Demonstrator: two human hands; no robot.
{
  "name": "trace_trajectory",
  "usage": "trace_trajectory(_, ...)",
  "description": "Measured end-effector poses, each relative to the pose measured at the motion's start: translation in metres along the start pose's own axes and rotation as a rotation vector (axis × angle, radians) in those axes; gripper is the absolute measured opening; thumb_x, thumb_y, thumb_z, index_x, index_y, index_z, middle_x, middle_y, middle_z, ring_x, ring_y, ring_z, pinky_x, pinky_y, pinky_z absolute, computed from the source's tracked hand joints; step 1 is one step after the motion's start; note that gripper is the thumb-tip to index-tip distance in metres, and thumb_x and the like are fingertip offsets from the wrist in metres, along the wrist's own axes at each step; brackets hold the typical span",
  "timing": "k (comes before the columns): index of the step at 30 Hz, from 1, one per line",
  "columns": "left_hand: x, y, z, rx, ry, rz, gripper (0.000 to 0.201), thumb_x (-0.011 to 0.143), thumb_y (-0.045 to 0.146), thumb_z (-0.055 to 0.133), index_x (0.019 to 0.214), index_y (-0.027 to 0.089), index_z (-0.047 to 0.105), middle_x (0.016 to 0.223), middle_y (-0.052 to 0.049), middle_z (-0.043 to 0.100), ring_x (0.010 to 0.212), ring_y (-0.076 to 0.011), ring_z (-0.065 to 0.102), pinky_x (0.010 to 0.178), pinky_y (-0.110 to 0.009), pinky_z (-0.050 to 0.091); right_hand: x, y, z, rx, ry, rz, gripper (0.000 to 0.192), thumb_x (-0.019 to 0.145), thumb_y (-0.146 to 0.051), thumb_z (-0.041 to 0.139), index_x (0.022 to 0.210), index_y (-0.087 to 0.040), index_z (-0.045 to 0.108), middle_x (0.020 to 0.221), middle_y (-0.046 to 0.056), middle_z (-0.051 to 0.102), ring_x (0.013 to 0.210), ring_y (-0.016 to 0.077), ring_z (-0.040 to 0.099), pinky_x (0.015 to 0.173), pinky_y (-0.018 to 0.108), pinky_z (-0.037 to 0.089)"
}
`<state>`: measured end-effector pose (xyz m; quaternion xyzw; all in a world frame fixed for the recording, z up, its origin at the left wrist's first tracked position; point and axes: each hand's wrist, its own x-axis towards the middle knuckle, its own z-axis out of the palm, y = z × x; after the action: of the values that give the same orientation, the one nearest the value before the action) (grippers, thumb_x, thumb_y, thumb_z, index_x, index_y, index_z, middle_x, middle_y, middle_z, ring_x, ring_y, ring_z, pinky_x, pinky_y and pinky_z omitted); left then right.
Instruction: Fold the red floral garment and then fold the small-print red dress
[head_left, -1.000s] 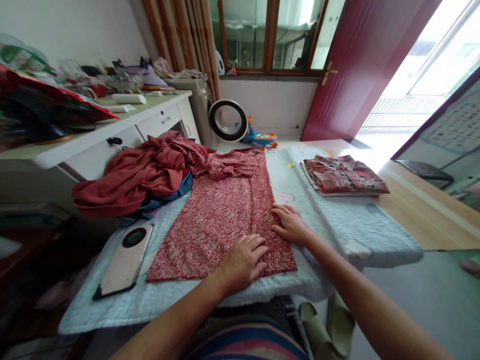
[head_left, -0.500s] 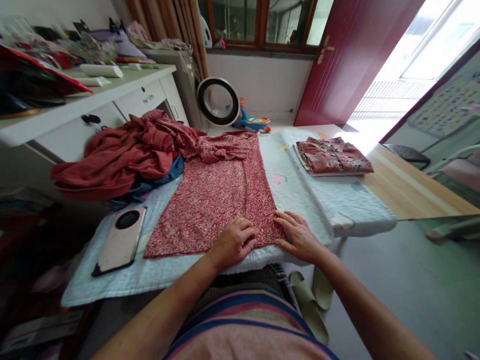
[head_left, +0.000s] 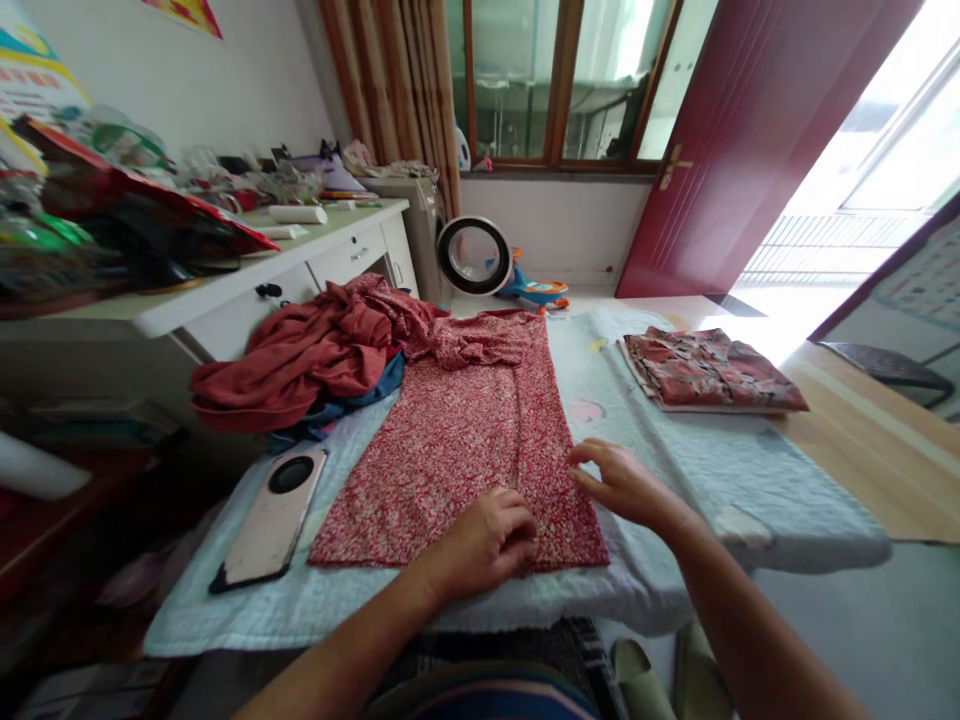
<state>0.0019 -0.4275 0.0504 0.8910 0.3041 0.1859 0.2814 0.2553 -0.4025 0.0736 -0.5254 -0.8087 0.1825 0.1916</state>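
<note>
A red dress-like garment with a small pale print (head_left: 450,440) lies spread on a pale blue quilted cover (head_left: 375,610). Its upper part is bunched at the far end, and a long crease runs down its right side. Over the garment's near edge, right of its middle, my left hand (head_left: 487,535) rests with loosely bent fingers, the thumb apart from them; no cloth shows pinched in it. My right hand (head_left: 622,480) hovers by the garment's right edge, open, thumb and fingers apart, holding nothing.
Left of the garment lie a phone (head_left: 274,520) and a heap of red clothing (head_left: 300,365) with blue cloth beneath. A folded patterned garment (head_left: 712,370) sits at right. Beyond are a cluttered white cabinet (head_left: 315,270), an open round washer door (head_left: 474,256) and green slippers (head_left: 637,680).
My right hand has come up off the garment's lower right corner and moved farther along its right edge. My left hand stays near the lower edge. The camera view has tilted up.
</note>
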Motion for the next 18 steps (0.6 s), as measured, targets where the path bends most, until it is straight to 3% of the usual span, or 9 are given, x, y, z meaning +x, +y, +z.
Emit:
trace_trajectory(4, 0.018, -0.019, -0.033, -0.115, 0.152, -0.100, 0.009, 0.089, 0.023, 0.057, 0.092, 0.021, 0.065, 0.102, -0.004, 0.065, 0.102, -0.0186, 0.058, 0.094, -0.033, 0.046, 0.065, 0.011, 0.000, -0.089, 0.059, -0.037, 0.017, 0.087, -0.024, 0.054, 0.090, -0.019, 0.070, 0.090, 0.005, 0.070, 0.084, 0.0177, 0.062, 0.081, 0.029, 0.045)
trace_trajectory(9, 0.056, -0.082, -0.070, -0.180, 0.404, -0.275, 0.012, 0.080, 0.023, 0.062, 0.091, 0.019, 0.066, 0.106, -0.006, 0.061, 0.107, -0.0218, 0.058, 0.100, -0.038, 0.045, 0.133, 0.028, 0.015, -0.175, 0.114, 0.055, 0.022, 0.087, -0.018, 0.051, 0.098, -0.015, 0.070, 0.100, 0.009, 0.069, 0.093, 0.0187, 0.061, 0.086, 0.027, 0.043)
trace_trajectory(12, 0.083, -0.125, -0.086, -0.274, 0.609, -0.478, 0.021, 0.069, 0.016, 0.070, 0.090, 0.018, 0.066, 0.105, -0.007, 0.060, 0.105, -0.0224, 0.059, 0.098, -0.036, 0.045, 0.147, 0.042, 0.035, -0.222, 0.177, 0.098, 0.022, 0.088, -0.017, 0.049, 0.098, -0.015, 0.069, 0.100, 0.010, 0.067, 0.095, 0.0194, 0.059, 0.088, 0.028, 0.042)
trace_trajectory(15, 0.111, -0.159, -0.098, -0.577, 0.867, -0.685, 0.035, 0.061, 0.007, 0.073, 0.092, 0.018, 0.062, 0.095, -0.003, 0.063, 0.089, -0.0173, 0.062, 0.085, -0.029, 0.049, 0.145, 0.053, 0.055, -0.252, 0.211, 0.086, 0.019, 0.090, -0.020, 0.050, 0.089, -0.017, 0.068, 0.095, 0.009, 0.065, 0.093, 0.0203, 0.057, 0.088, 0.029, 0.042)
trace_trajectory(18, 0.136, -0.183, -0.107, -0.746, 0.956, -0.777, 0.044, 0.063, 0.005, 0.072, 0.101, 0.019, 0.053, 0.079, 0.001, 0.062, 0.068, -0.0132, 0.062, 0.066, -0.025, 0.048, 0.139, 0.060, 0.068, -0.245, 0.252, 0.058, 0.017, 0.090, -0.021, 0.051, 0.092, -0.019, 0.067, 0.100, 0.008, 0.064, 0.098, 0.0213, 0.056, 0.091, 0.031, 0.040)
